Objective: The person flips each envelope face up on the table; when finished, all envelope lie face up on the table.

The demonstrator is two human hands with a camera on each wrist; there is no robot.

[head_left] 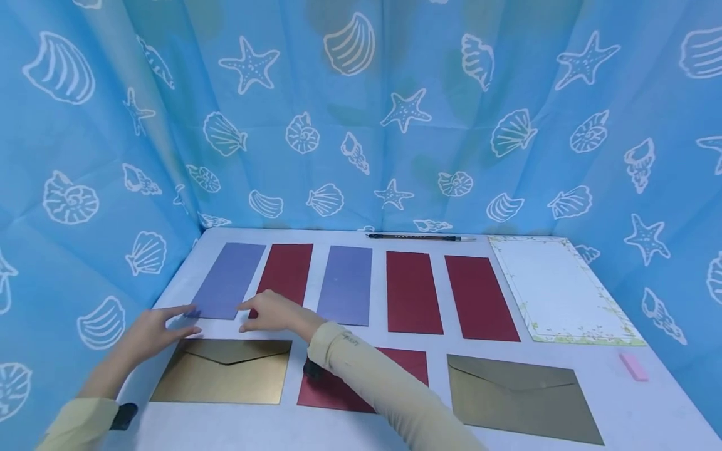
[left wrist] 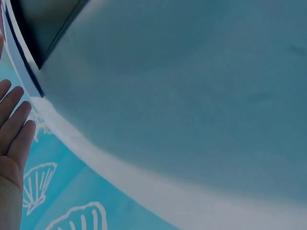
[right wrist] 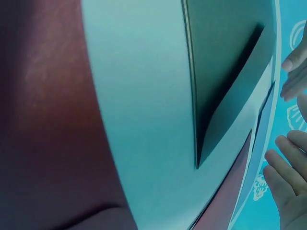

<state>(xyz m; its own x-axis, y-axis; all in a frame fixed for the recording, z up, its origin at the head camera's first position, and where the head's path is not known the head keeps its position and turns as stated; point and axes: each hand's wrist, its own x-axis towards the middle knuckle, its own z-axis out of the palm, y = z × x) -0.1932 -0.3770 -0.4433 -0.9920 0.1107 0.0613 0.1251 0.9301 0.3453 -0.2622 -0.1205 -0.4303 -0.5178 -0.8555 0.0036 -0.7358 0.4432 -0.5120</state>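
Note:
My left hand (head_left: 192, 318) reaches with straight fingers to the near left corner of the leftmost purple card (head_left: 228, 280). My right hand (head_left: 242, 317) hovers at that card's near right corner, thumb and fingers spread, partly covering the bottom of a red card (head_left: 286, 270). Neither hand holds anything. Just in front of both hands lies a gold envelope (head_left: 225, 371) with its flap down. The left wrist view shows the left hand's straight fingers (left wrist: 14, 120) beside the table edge. In the right wrist view the right hand's fingers (right wrist: 283, 177) are relaxed above the gold envelope (right wrist: 225, 72).
Farther right in the row lie a purple card (head_left: 346, 285) and two red cards (head_left: 413, 292) (head_left: 481, 297), then bordered letter paper (head_left: 558, 288). A brush pen (head_left: 420, 237) lies at the back. A red envelope (head_left: 400, 366), a second gold envelope (head_left: 521, 396) and a pink eraser (head_left: 633, 366) sit nearer. Blue curtains surround the table.

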